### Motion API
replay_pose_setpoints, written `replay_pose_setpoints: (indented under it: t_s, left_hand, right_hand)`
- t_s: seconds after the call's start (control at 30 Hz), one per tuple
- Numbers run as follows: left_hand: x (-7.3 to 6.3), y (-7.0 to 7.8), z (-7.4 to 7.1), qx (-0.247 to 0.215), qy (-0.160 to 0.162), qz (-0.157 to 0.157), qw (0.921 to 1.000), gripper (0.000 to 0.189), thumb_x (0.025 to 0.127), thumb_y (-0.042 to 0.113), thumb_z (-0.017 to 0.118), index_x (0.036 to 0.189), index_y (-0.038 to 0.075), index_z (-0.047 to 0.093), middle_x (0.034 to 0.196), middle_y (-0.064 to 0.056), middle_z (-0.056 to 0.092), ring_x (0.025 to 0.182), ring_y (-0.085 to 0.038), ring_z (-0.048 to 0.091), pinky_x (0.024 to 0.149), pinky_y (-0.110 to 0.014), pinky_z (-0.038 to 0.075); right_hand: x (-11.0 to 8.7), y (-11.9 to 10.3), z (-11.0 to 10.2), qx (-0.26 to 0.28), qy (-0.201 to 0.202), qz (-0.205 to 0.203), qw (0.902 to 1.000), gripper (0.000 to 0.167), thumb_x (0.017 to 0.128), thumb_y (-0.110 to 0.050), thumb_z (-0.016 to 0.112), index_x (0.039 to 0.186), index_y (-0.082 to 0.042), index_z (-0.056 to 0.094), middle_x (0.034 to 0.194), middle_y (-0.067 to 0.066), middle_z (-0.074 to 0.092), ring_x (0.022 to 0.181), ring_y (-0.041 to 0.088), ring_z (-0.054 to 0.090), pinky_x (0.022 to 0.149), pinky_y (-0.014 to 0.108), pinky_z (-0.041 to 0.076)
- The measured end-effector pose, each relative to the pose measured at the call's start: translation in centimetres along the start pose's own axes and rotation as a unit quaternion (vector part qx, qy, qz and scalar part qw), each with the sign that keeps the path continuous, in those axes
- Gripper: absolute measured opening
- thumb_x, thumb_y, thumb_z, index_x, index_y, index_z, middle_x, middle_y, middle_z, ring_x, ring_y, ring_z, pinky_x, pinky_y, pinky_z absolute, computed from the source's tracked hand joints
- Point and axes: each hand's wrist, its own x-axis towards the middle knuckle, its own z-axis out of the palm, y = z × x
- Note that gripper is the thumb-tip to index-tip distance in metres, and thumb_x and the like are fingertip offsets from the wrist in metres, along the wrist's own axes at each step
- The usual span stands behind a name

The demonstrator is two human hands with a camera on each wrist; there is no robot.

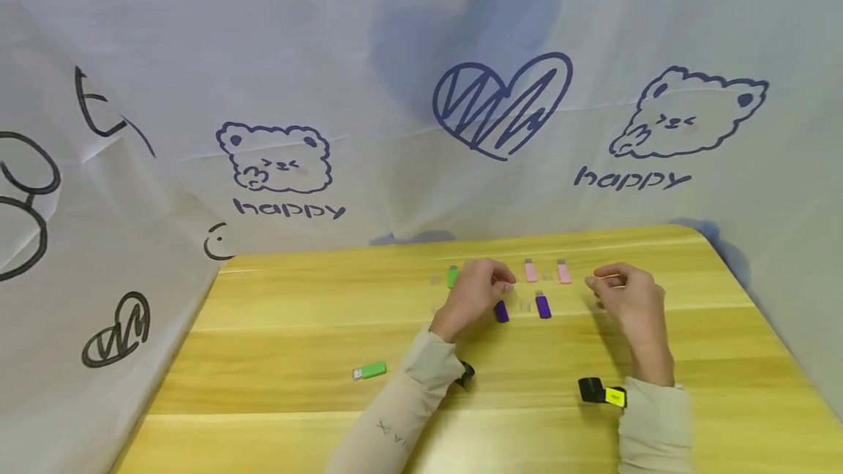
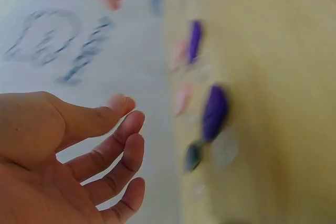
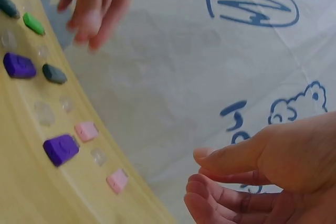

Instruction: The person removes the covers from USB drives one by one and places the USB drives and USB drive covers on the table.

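My left hand (image 1: 470,297) is raised over the row of USB flash drives, fingers loosely bent, nothing held between thumb and fingertips. Below it lies a purple flash drive (image 1: 502,311), with a green one (image 1: 452,276) partly behind the hand. To the right are another purple flash drive (image 1: 543,306) and two pink ones, the left (image 1: 530,271) and the right (image 1: 563,272). Held up just right of the pink pair, my right hand (image 1: 628,304) has relaxed, empty fingers. A grey flash drive (image 3: 54,73) shows in the right wrist view; the left hand hides it from the head camera.
Small clear caps (image 3: 44,113) lie among the flash drives. A separate green flash drive (image 1: 370,371) rests nearer the front, left of the left forearm. The wooden table (image 1: 283,313) ends at a white printed curtain (image 1: 388,167) behind and at the sides.
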Motion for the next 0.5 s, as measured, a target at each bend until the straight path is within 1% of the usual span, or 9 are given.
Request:
replay_pose_setpoints:
  t_s: [0.1, 0.2, 0.23, 0.27, 0.37, 0.43, 0.5]
  left_hand:
    - [-1.6, -0.7, -2.3, -0.038, 0.053, 0.003, 0.9979, 0.015, 0.102, 0.014, 0.067, 0.108, 0.008, 0.079, 0.100, -0.002, 0.075, 0.088, -0.014, 0.066, 0.071, -0.025, 0.053]
    - [-3.8, -2.1, -4.7, -0.075, 0.119, 0.003, 0.9900, 0.018, 0.103, 0.014, 0.065, 0.114, 0.008, 0.077, 0.106, -0.005, 0.075, 0.093, -0.019, 0.066, 0.076, -0.032, 0.054]
    - [-4.5, -2.6, -5.5, -0.086, 0.142, 0.006, 0.9860, 0.018, 0.103, 0.013, 0.064, 0.115, 0.007, 0.076, 0.107, -0.006, 0.075, 0.095, -0.021, 0.067, 0.078, -0.035, 0.055]
    - [-5.2, -3.0, -6.2, -0.097, 0.166, 0.008, 0.9814, 0.019, 0.103, 0.012, 0.064, 0.117, 0.006, 0.076, 0.110, -0.008, 0.075, 0.096, -0.022, 0.067, 0.081, -0.038, 0.055]
    - [-6.9, -4.1, -8.3, -0.123, 0.226, 0.009, 0.9662, 0.020, 0.103, 0.009, 0.063, 0.118, 0.003, 0.075, 0.110, -0.011, 0.075, 0.096, -0.026, 0.068, 0.083, -0.043, 0.056]
    - [-7.6, -4.6, -9.7, -0.141, 0.256, 0.010, 0.9563, 0.020, 0.103, 0.009, 0.063, 0.117, 0.001, 0.074, 0.108, -0.012, 0.075, 0.095, -0.027, 0.069, 0.083, -0.043, 0.056]
    - [-8.2, -4.9, -11.0, -0.163, 0.278, 0.006, 0.9467, 0.020, 0.103, 0.009, 0.063, 0.117, -0.001, 0.074, 0.108, -0.014, 0.075, 0.094, -0.027, 0.068, 0.083, -0.039, 0.056]
  right_hand:
    - [-0.1, -0.4, -0.1, -0.021, 0.026, -0.032, 0.9989, 0.031, 0.099, -0.020, 0.071, 0.117, 0.005, 0.070, 0.101, 0.023, 0.073, 0.082, 0.035, 0.073, 0.061, 0.022, 0.050]
    - [-0.2, -1.2, 0.5, -0.026, 0.043, -0.069, 0.9964, 0.030, 0.098, -0.020, 0.073, 0.117, 0.003, 0.071, 0.101, 0.021, 0.073, 0.091, 0.037, 0.072, 0.068, 0.023, 0.050]
    - [-0.2, -1.5, 0.8, -0.025, 0.045, -0.079, 0.9955, 0.029, 0.098, -0.020, 0.073, 0.116, 0.003, 0.071, 0.101, 0.021, 0.073, 0.093, 0.038, 0.071, 0.069, 0.021, 0.050]
    - [-0.3, -1.8, 1.1, -0.020, 0.047, -0.089, 0.9947, 0.029, 0.097, -0.019, 0.074, 0.116, 0.002, 0.071, 0.101, 0.020, 0.072, 0.094, 0.039, 0.071, 0.071, 0.023, 0.052]
    - [-0.5, -2.7, 2.1, -0.003, 0.039, -0.111, 0.9931, 0.027, 0.098, -0.016, 0.073, 0.117, 0.003, 0.070, 0.102, 0.020, 0.071, 0.096, 0.039, 0.070, 0.073, 0.015, 0.052]
    - [-0.6, -3.3, 2.8, 0.006, 0.032, -0.123, 0.9919, 0.026, 0.098, -0.015, 0.072, 0.117, 0.002, 0.069, 0.103, 0.020, 0.071, 0.097, 0.037, 0.070, 0.073, 0.008, 0.049]
    - [-0.6, -4.1, 3.5, 0.011, 0.023, -0.136, 0.9903, 0.026, 0.099, -0.015, 0.071, 0.118, 0.002, 0.069, 0.104, 0.019, 0.071, 0.097, 0.035, 0.069, 0.073, 0.007, 0.048]
